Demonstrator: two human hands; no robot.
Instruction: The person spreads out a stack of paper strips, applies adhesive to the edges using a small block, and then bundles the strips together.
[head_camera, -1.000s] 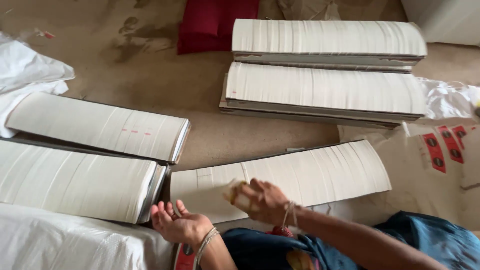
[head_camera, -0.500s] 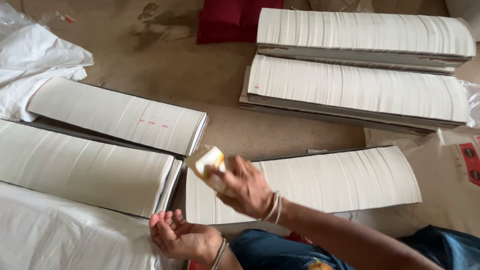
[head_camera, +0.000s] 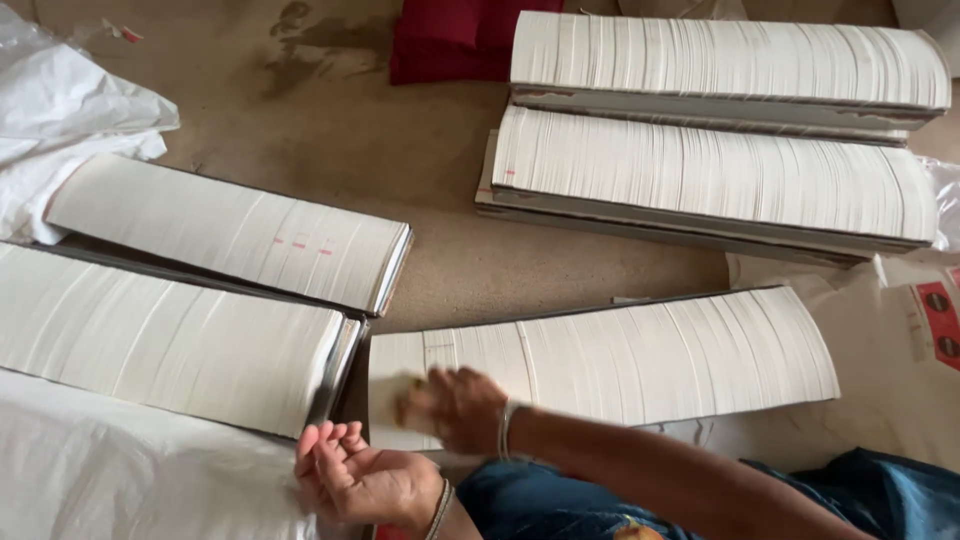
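Right hand (head_camera: 450, 408), blurred, perhaps pinching a small pale card, rests on the near paper stack (head_camera: 640, 355); left hand (head_camera: 362, 482) lies spread, palm up, at seven o'clock.

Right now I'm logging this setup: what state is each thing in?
Right hand: blurred, resting on the near stack, maybe holding something pale.
Left hand: open, palm up, empty.
Near stack: lying flat, sheets fanned.
Left stacks: lying flat, side by side.
Far stacks: lying flat, side by side.
Plastic sheet: crumpled.
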